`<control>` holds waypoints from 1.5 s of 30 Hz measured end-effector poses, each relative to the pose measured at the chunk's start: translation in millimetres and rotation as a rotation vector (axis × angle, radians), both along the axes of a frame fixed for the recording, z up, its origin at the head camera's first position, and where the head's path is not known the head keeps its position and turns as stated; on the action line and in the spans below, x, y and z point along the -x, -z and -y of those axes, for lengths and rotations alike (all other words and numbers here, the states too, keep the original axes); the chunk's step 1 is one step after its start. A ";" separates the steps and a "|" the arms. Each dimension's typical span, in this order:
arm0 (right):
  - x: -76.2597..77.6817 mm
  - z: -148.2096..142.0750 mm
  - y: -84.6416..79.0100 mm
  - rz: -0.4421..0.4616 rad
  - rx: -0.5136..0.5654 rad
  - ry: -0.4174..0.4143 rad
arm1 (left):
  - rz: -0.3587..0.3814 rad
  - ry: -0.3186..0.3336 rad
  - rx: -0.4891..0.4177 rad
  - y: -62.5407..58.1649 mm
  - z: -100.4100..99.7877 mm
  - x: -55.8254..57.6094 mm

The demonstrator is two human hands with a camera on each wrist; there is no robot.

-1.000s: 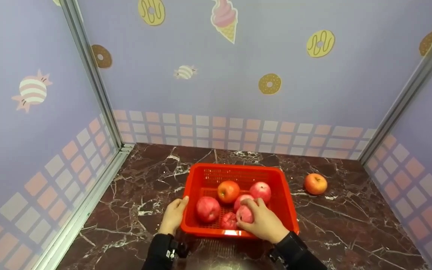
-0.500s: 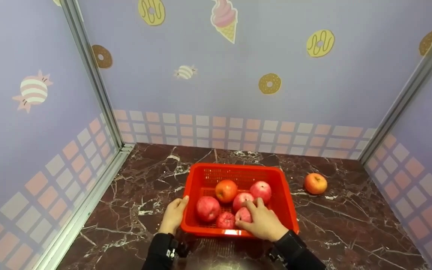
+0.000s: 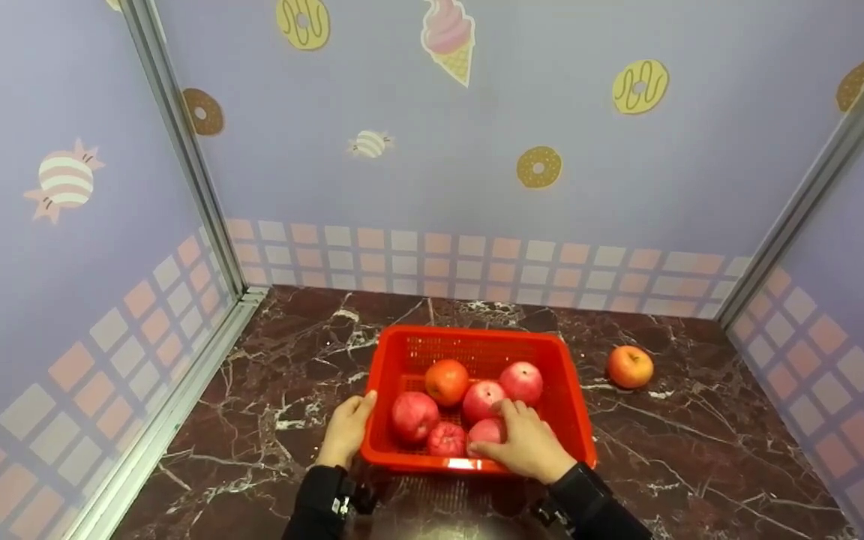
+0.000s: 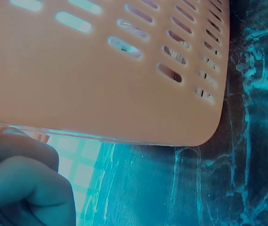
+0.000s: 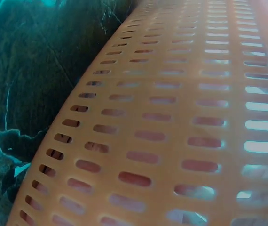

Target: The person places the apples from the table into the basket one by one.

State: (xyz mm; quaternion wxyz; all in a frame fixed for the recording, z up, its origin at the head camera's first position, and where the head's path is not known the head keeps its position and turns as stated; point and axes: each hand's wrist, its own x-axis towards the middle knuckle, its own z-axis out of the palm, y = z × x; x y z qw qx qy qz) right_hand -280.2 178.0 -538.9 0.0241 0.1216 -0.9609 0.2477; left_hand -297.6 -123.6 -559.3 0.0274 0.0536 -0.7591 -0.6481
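A red plastic basket (image 3: 578, 420) with slotted walls stands on the marble tabletop, several apples inside. My left hand (image 3: 347, 433) grips its left rim; the left wrist view shows my bent fingers (image 4: 28, 183) beside the basket wall (image 4: 101, 94). Inside the near right part, my right hand (image 3: 529, 444) holds a pink apple (image 3: 486, 433), thumb on the near side and fingers over the top. A small red apple (image 3: 447, 439) lies left of it, a pink apple (image 3: 483, 399) just behind. In the right wrist view the slotted wall (image 5: 138, 113) fills most of the picture, hiding my right hand.
An orange-red apple (image 3: 446, 382), a large red apple (image 3: 414, 416) and a pink apple (image 3: 521, 382) also lie in the basket. One yellow-red apple (image 3: 631, 367) sits on the tabletop (image 3: 672, 442) to the right. Printed panels enclose the back and sides.
My right hand has lowered the pink apple into the basket. The small red apple and the orange-red apple have shifted left. My left hand has stayed on the rim.
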 end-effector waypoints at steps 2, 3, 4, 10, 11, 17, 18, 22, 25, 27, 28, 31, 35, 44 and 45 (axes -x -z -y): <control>-0.7 0.1 -0.1 0.017 -0.002 0.005 | -0.001 0.001 -0.003 0.4 0.1 -0.6; -1.1 0.2 0.0 0.025 -0.002 0.006 | 0.002 0.000 -0.006 1.0 -0.1 -0.7; -1.3 0.3 0.1 0.030 -0.002 0.007 | 0.004 0.000 -0.007 1.6 -0.1 -0.7; -2.1 -0.3 0.3 0.012 -0.001 -0.002 | 0.004 -0.004 -0.024 2.2 -0.7 -1.5; -2.2 -0.4 0.3 0.007 -0.001 -0.003 | 0.003 -0.003 -0.026 2.4 -0.7 -1.4; -2.6 -0.7 0.1 -0.007 -0.005 -0.006 | 0.001 -0.001 -0.020 2.9 -0.4 -0.7; -2.7 -0.6 0.0 -0.009 -0.004 -0.006 | 0.002 -0.002 -0.021 2.9 -0.4 -0.7; -3.1 -0.3 0.4 -0.021 -0.001 -0.008 | 0.001 -0.002 -0.024 2.7 -0.5 -0.7; -3.2 -0.2 0.8 -0.039 0.006 -0.009 | 0.004 -0.004 -0.012 2.6 -0.2 -0.5; -3.5 -0.2 1.1 -0.060 0.007 -0.012 | 0.011 -0.007 -0.005 2.5 0.1 -0.5; -3.7 -0.2 1.4 -0.071 0.011 -0.017 | 0.014 -0.008 0.005 2.4 0.4 -0.5; -4.3 -0.6 2.7 -0.109 0.020 -0.034 | 0.011 -0.009 0.030 1.5 0.9 -1.1; -4.6 -1.2 4.0 -0.154 0.033 -0.049 | -0.003 -0.008 0.035 0.0 0.9 -1.6; -7.3 -2.0 4.4 -0.303 0.093 -0.072 | 0.011 -0.004 -0.022 1.9 -0.4 1.7; -7.4 -2.2 4.5 -0.328 0.100 -0.078 | 0.010 -0.004 -0.026 1.7 -0.3 1.6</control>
